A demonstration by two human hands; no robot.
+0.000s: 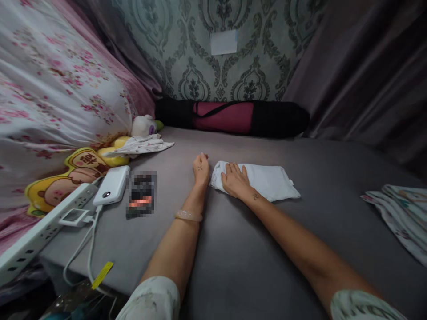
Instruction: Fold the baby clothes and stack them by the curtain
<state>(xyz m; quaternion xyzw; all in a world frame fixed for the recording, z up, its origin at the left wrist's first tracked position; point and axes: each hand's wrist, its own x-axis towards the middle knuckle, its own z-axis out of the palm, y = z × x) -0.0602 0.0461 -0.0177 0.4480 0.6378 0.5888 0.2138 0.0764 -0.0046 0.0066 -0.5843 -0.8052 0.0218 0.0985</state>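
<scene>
A folded white cloth garment [267,178] lies flat on the grey bed sheet, with a gathered edge at its left end and a small tag at its right end. My right hand [236,181] rests on its left part, palm down with the fingers spread. Just left of the garment, my left hand [201,170] is curled into a fist on the sheet, apart from the cloth. Nothing shows sticking out of that fist. A pale bangle sits on my left forearm.
A black and dark red long bag [223,116] lies along the patterned wall. To the left are a white power bank [111,184], a power strip [50,226], cables, a pixelated dark object [142,194] and plush toys [83,173]. Folded fabric [400,209] lies at right.
</scene>
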